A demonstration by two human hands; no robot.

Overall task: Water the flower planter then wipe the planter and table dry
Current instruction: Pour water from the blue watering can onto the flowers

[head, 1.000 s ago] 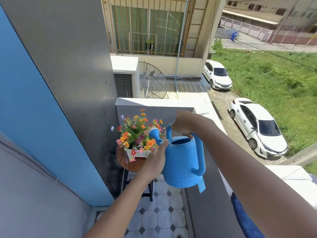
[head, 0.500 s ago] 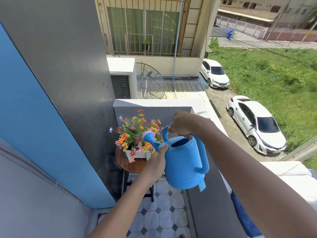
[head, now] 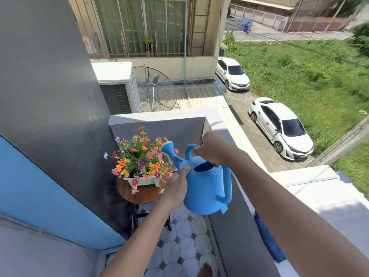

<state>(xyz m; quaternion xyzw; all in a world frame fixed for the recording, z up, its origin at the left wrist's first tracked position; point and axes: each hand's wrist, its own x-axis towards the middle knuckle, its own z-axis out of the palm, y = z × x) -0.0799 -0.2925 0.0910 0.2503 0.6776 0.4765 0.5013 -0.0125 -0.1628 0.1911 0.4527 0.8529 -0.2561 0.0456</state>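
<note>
A blue watering can [head: 205,188] hangs in the air just right of the flowers, its spout rose [head: 167,145] level with the blossoms. My right hand [head: 209,146] grips the can's top handle. My left hand [head: 178,183] presses against the can's left side below the spout. A white planter [head: 142,180] full of orange, pink and purple flowers [head: 142,156] stands on a small round wooden table [head: 142,193] in the balcony corner. No water is visible at the spout.
A grey wall [head: 60,96] rises on the left and a low grey parapet [head: 237,232] runs on the right. A blue cloth [head: 268,239] lies on the parapet ledge. Tiled floor [head: 185,250] lies below. Two white cars stand far below.
The can has tipped back, so the spout has risen from among the flowers to beside them. Both hands keep their hold.
</note>
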